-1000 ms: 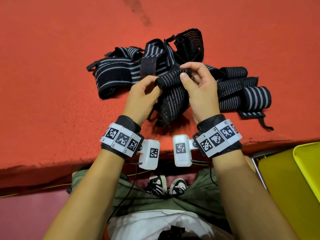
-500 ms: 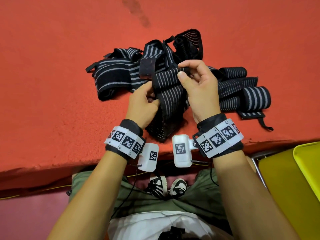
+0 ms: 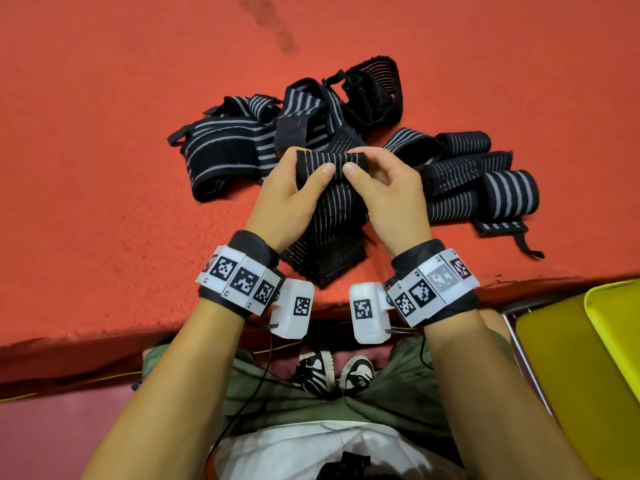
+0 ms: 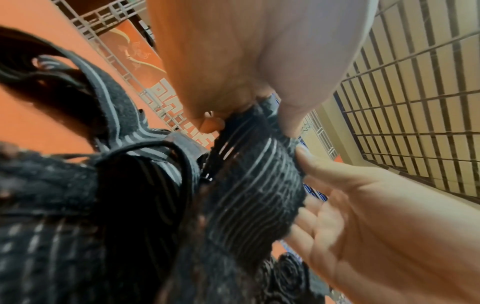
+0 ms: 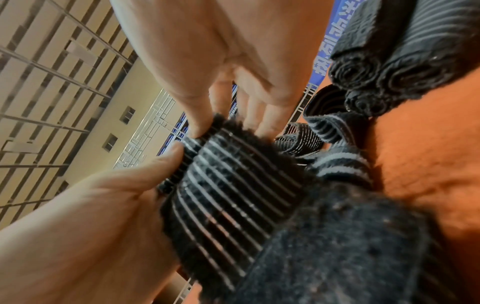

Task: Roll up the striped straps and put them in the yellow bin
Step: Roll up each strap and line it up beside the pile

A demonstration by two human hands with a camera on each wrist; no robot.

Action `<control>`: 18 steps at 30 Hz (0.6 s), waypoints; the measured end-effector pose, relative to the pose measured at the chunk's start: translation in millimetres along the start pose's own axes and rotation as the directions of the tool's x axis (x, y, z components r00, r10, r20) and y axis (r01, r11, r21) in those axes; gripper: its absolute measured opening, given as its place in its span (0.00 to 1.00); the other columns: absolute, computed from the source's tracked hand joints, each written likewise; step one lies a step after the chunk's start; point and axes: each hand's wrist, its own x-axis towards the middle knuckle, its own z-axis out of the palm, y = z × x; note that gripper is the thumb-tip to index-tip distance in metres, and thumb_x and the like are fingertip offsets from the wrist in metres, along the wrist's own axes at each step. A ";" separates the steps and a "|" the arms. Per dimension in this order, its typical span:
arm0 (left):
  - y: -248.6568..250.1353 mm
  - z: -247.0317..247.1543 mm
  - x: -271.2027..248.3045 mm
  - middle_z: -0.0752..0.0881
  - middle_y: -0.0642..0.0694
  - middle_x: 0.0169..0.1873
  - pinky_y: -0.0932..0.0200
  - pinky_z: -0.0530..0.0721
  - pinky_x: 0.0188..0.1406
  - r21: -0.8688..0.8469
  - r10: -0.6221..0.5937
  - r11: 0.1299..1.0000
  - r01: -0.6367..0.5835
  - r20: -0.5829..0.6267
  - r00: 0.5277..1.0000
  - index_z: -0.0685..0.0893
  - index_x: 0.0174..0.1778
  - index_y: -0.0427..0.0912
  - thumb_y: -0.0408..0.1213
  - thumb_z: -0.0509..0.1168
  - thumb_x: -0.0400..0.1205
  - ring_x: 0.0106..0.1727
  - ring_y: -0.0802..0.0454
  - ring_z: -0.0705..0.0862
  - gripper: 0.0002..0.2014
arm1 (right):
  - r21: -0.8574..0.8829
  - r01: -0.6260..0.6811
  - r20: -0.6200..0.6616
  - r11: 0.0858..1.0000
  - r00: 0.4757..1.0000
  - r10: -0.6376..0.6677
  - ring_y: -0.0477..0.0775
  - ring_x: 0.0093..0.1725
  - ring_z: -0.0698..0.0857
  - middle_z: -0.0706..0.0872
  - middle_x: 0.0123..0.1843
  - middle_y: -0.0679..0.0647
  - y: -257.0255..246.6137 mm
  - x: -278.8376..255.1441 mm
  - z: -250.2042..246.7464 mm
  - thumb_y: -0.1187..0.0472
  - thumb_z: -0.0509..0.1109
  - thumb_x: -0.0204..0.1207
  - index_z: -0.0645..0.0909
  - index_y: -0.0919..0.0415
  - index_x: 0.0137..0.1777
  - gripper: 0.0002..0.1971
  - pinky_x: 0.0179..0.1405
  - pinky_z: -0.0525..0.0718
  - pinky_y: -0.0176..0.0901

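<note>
Since a second ago the left hand (image 3: 287,199) has come up from beside the strap, so both thumbs now meet on its top edge. Left hand and right hand (image 3: 388,195) each pinch the folded end of the held strap (image 3: 329,209) between thumb and fingertips, likely to start a tight first turn; its tail hangs toward the table edge (image 3: 104,327). Low at the right, off the table, stands the yellow bin (image 3: 568,375), its inside hidden. Beyond the hands lies the tangled pile of loose straps (image 3: 242,150), with rolled straps (image 3: 509,192) to the right. The held strap lies against that pile, which could snag it.
</note>
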 end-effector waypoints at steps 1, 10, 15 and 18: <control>0.0 -0.8 0.4 0.83 0.58 0.42 0.64 0.79 0.49 0.012 0.006 1.000 -0.006 -0.002 1.000 0.79 0.56 0.42 0.42 0.66 0.88 0.43 0.69 0.81 0.07 | -0.023 0.005 0.020 1.000 1.000 -0.004 0.49 0.44 0.88 0.91 0.45 0.55 0.8 -1.3 -0.1 0.57 0.73 0.83 0.88 0.58 0.58 0.08 0.57 0.88 0.48; 5.0 -3.8 -1.9 0.86 0.57 0.51 0.51 0.84 0.63 0.048 -0.001 0.999 0.000 0.028 1.000 0.79 0.66 0.44 0.42 0.66 0.88 0.54 0.61 0.85 0.13 | -0.041 0.013 0.064 0.999 0.998 -0.010 0.59 0.48 0.91 0.93 0.45 0.61 -7.5 -2.9 -3.0 0.54 0.67 0.88 0.87 0.63 0.57 0.13 0.59 0.88 0.63; 4.9 -4.1 1.5 0.90 0.46 0.51 0.46 0.86 0.57 0.050 0.002 0.999 -0.001 -0.017 1.000 0.81 0.60 0.37 0.47 0.66 0.87 0.53 0.51 0.88 0.16 | -0.019 0.019 0.062 1.000 0.998 -0.018 0.58 0.47 0.90 0.92 0.47 0.62 -8.4 -0.6 -2.1 0.53 0.66 0.88 0.86 0.65 0.55 0.15 0.58 0.87 0.63; 4.8 -5.1 1.4 0.90 0.44 0.52 0.48 0.84 0.57 0.055 0.024 0.998 -0.024 0.005 1.000 0.82 0.59 0.34 0.46 0.65 0.88 0.53 0.50 0.87 0.16 | 0.002 0.005 0.082 1.000 0.997 -0.005 0.48 0.49 0.89 0.92 0.47 0.56 -6.1 0.0 -2.7 0.55 0.67 0.89 0.86 0.65 0.56 0.13 0.59 0.87 0.55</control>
